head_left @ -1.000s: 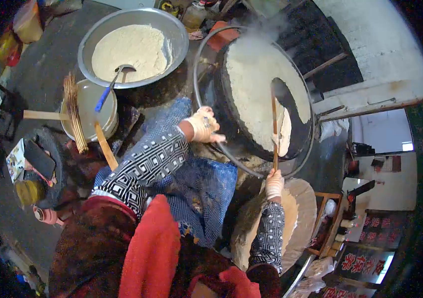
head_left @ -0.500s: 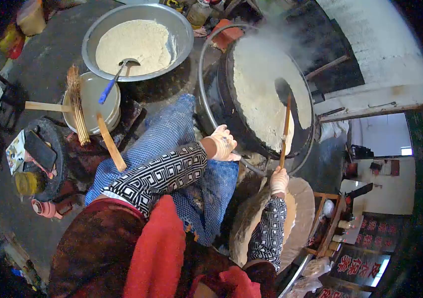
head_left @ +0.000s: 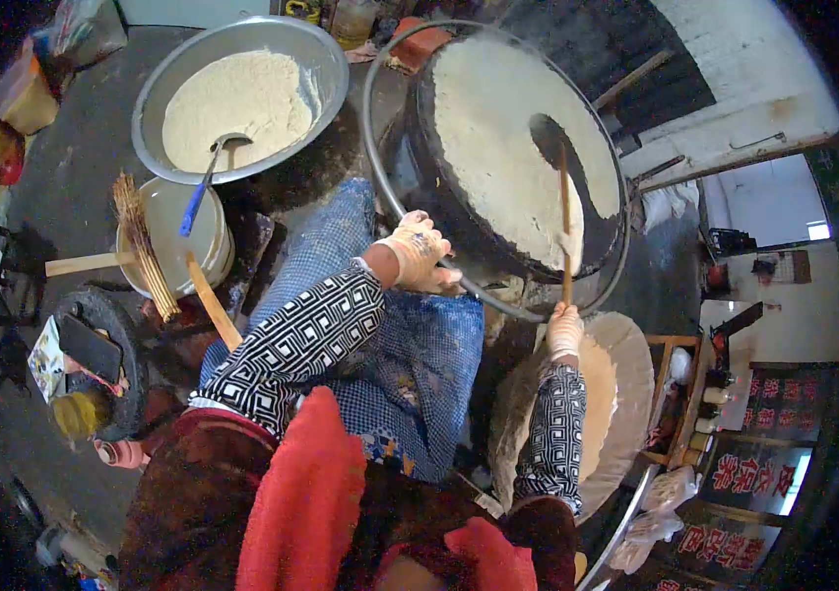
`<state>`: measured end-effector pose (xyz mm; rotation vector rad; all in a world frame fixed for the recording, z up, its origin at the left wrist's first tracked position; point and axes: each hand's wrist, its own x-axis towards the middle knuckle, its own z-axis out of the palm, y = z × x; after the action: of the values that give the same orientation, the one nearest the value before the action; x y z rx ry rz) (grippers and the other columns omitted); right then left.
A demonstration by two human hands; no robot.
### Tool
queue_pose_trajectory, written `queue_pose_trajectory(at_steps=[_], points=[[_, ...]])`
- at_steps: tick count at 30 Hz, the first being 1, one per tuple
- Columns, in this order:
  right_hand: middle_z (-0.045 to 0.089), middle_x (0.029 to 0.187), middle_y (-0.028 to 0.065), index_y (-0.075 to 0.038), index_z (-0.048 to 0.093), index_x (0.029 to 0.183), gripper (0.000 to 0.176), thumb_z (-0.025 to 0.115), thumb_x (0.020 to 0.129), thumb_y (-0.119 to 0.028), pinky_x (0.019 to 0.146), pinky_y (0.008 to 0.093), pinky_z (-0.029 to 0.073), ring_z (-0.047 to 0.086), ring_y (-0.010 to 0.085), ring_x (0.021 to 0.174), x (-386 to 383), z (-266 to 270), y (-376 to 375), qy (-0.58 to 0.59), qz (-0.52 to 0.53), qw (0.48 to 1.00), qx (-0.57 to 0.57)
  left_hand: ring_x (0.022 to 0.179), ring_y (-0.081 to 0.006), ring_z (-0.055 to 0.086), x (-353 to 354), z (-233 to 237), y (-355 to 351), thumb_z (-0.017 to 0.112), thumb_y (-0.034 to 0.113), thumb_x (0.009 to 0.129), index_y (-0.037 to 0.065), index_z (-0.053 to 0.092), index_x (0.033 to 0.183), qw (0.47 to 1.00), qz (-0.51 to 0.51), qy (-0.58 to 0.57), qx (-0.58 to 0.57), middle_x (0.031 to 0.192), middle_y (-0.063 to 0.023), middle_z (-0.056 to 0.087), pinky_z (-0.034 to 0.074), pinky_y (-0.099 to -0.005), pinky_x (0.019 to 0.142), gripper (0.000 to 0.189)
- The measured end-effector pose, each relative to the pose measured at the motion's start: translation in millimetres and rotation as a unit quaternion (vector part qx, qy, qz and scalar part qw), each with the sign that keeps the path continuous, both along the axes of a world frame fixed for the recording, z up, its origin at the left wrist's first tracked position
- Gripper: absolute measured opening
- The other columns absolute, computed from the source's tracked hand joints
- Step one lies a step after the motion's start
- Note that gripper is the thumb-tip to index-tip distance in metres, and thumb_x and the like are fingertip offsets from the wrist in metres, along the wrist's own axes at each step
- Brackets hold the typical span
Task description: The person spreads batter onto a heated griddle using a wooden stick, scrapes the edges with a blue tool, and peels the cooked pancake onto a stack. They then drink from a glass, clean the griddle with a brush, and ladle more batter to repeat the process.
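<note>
My right hand, in a pale glove, is closed round the end of a long wooden stick. The stick reaches over a round dark griddle coated with pale batter. A dark curved bare patch shows in the batter around the stick's far end. My left hand, also gloved, is beside the metal ring around the griddle, above my blue checked apron, with its fingers apart and nothing in them.
A metal basin holds pale batter and a blue-handled ladle. Below it stand a bucket, a straw brush and a flat wooden piece. A round cloth-lined container lies under my right forearm.
The view has shifted, and the stick now stands more upright in the picture. The dark patch in the batter has grown longer toward the lower right.
</note>
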<state>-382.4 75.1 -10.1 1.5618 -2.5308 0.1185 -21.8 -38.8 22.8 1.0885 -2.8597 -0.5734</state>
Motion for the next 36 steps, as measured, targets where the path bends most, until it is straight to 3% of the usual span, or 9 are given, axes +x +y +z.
queue_pose_trajectory(at_steps=[4,6,11,16,19,21,22,31,36], points=[[0.061,0.068,0.0264,-0.004,0.052,0.085,0.029,0.047,0.094,-0.031,0.059,0.0576,0.045,0.059,0.0477,0.065,-6.9,4.7,-10.9,0.014,-0.005,1.0,-0.019,0.103,-0.0325,0.057,7.0,-5.9,-12.9,0.047,0.06,0.086,0.007,0.068,0.092,1.0,0.003,-0.011,-0.011,0.096,-0.0154,0.067,0.03,-0.0443,0.103,0.057],[0.061,0.071,0.0276,-0.005,0.051,0.086,0.03,0.047,0.094,-0.033,0.062,0.0579,0.045,0.059,0.0477,0.068,6.3,6.9,-5.1,-0.001,0.078,0.996,-0.051,0.099,-0.033,0.059,11.1,-12.0,-20.5,0.045,0.06,0.086,0.009,0.07,0.09,0.999,0.009,0.001,-0.04,0.092,-0.0143,0.068,0.031,-0.0439,0.102,0.056],[0.062,0.073,0.0269,-0.004,0.052,0.085,0.034,0.046,0.094,-0.036,0.064,0.0562,0.045,0.059,0.0483,0.07,-1.3,11.9,-4.5,-0.023,-0.03,0.999,0.002,0.097,-0.0286,0.059,26.9,-17.0,-40.8,0.042,0.059,0.086,0.012,0.071,0.086,0.998,0.032,-0.004,-0.057,0.093,-0.0111,0.067,0.03,-0.0457,0.102,0.055],[0.06,0.07,0.0269,-0.004,0.051,0.082,0.027,0.049,0.092,-0.029,0.063,0.0557,0.045,0.058,0.0478,0.069,33.1,28.9,3.1,-0.026,0.083,0.996,-0.018,0.096,-0.0264,0.058,9.7,-3.7,-8.5,0.053,0.052,0.08,0.008,0.068,0.082,0.984,0.035,0.097,-0.145,0.085,-0.0103,0.064,0.03,-0.0459,0.104,0.047],[0.062,0.074,0.0279,-0.002,0.054,0.081,0.032,0.047,0.093,-0.031,0.066,0.0551,0.047,0.06,0.0471,0.073,22.7,12.2,7.9,-0.019,0.023,1.0,0.003,0.104,-0.0274,0.057,-5.4,-8.3,29.5,0.055,0.051,0.079,0.005,0.067,0.094,0.993,-0.011,0.057,-0.099,0.096,-0.0123,0.065,0.029,-0.045,0.106,0.05],[0.063,0.078,0.0274,-0.001,0.057,0.082,0.037,0.044,0.094,-0.034,0.069,0.0544,0.048,0.061,0.0467,0.076,9.9,25.0,-2.7,-0.025,-0.011,1.0,0.012,0.116,-0.0295,0.052,-11.6,-42.6,44.2,0.057,0.049,0.078,0.002,0.061,0.112,0.961,0.058,0.093,-0.255,0.114,-0.0154,0.061,0.025,-0.0458,0.11,0.058],[0.063,0.078,0.0267,-0.001,0.056,0.082,0.037,0.044,0.094,-0.035,0.069,0.0541,0.048,0.061,0.0469,0.076,2.6,24.4,-7.3,-0.012,0.003,1.0,0.023,0.126,-0.0312,0.044,-3.3,-21.8,46.6,0.059,0.048,0.078,0.001,0.052,0.126,0.981,0.048,0.025,-0.186,0.13,-0.0162,0.053,0.019,-0.0471,0.113,0.067],[0.063,0.077,0.0266,-0.001,0.056,0.086,0.038,0.044,0.095,-0.037,0.065,0.0534,0.048,0.061,0.0461,0.074,0.1,11.1,1.5,-0.026,0.001,0.999,0.025,0.125,-0.0297,0.046,18.0,-30.1,33.6,0.046,0.021,0.085,-0.001,0.055,0.123,0.958,0.114,0.028,-0.261,0.13,-0.0169,0.053,0.02,-0.0489,0.112,0.044],[0.063,0.077,0.027,-0.002,0.056,0.09,0.038,0.045,0.095,-0.038,0.066,0.0536,0.048,0.06,0.047,0.076,32.4,11.4,13.0,0.013,0.038,0.998,0.048,0.128,-0.0294,0.044,35.1,-31.7,17.1,0.046,0.018,0.086,0.001,0.053,0.125,0.954,0.123,0.012,-0.274,0.133,-0.0155,0.052,0.02,-0.0497,0.112,0.043]])
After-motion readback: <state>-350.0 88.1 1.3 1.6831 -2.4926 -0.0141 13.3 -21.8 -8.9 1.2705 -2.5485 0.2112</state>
